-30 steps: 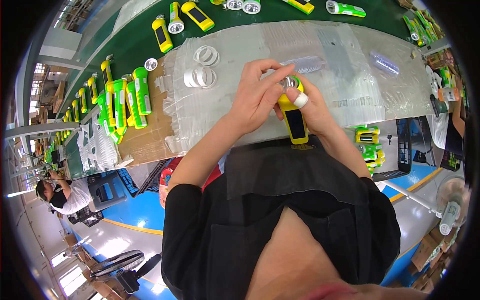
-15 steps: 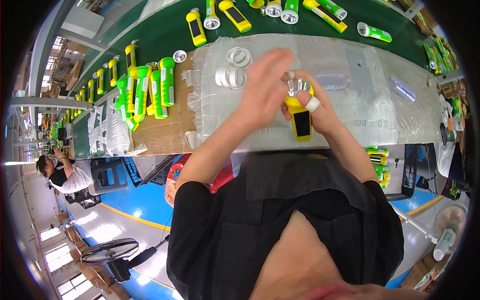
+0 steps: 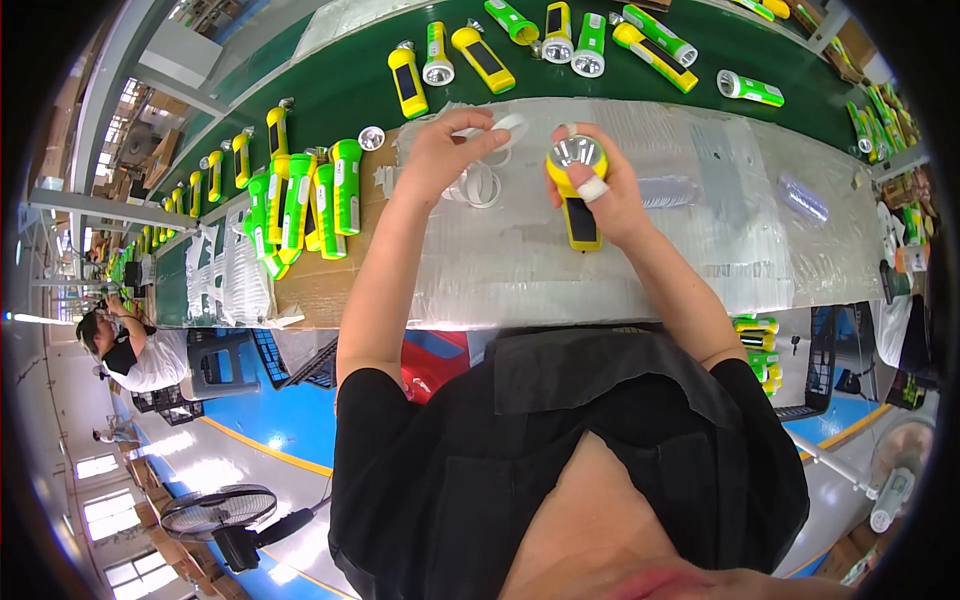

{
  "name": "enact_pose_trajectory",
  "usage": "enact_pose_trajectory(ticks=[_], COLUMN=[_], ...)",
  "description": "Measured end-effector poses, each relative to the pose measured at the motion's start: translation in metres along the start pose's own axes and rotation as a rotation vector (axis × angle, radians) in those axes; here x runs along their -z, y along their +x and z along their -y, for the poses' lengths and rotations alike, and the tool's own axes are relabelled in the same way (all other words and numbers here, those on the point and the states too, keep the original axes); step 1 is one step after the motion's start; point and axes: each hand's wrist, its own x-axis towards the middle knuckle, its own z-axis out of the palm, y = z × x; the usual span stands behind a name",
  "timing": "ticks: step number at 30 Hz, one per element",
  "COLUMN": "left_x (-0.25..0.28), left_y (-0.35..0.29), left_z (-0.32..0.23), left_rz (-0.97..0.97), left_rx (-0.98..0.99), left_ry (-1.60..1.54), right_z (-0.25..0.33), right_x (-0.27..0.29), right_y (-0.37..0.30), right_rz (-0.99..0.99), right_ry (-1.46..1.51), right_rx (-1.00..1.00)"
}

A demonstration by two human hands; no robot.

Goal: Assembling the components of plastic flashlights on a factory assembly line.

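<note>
Flashlight (image 3: 583,222), yellow with a dark panel, is clamped in the right hand (image 3: 617,192), its reflector (image 3: 577,152) sitting in the head; no white rim shows around it, so I judge this one partway done, lacking a ring. The hands are apart: the left hand (image 3: 437,160) is at the white rings (image 3: 462,191), though whether it grips one I cannot tell. Plastic-wrapped surface (image 3: 730,230) lies beneath both; just right of the right hand are stacked clear discs (image 3: 668,191). Left of the left hand, piled flashlights (image 3: 297,205) lie near a loose reflector (image 3: 371,138). Beyond the hands, on a green strip (image 3: 770,60), some flashlights have pale rims and look further along; others have reflectors dangling. Right of and below the right hand, a black crate (image 3: 822,350) stands by more flashlights. Farthest left of the hands are a co-worker (image 3: 150,350) and a fan (image 3: 218,512).
</note>
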Motion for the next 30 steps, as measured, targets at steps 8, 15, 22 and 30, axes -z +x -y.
enact_pose_trajectory(ticks=[8, 15, 22, 30], left_x=[-0.037, -0.041, -0.037, -0.032], left_y=[-0.036, -0.043, -0.044, -0.044], left_z=[-0.046, -0.046, -0.052, -0.071], left_rz=[0.005, -0.013, 0.051, 0.111], left_rx=[-0.473, -0.550, -0.564, -0.557], left_ry=[-0.186, 0.127, 0.212, 0.315], right_z=[-0.002, 0.000, -0.004, -0.011], right_x=[0.001, 0.006, 0.006, 0.009], right_y=[0.000, -0.003, -0.007, -0.007], right_rz=[0.046, 0.090, 0.127, 0.108], right_ry=[0.017, -0.059, -0.017, -0.038], right_rx=[-0.032, -0.030, 0.001, 0.030])
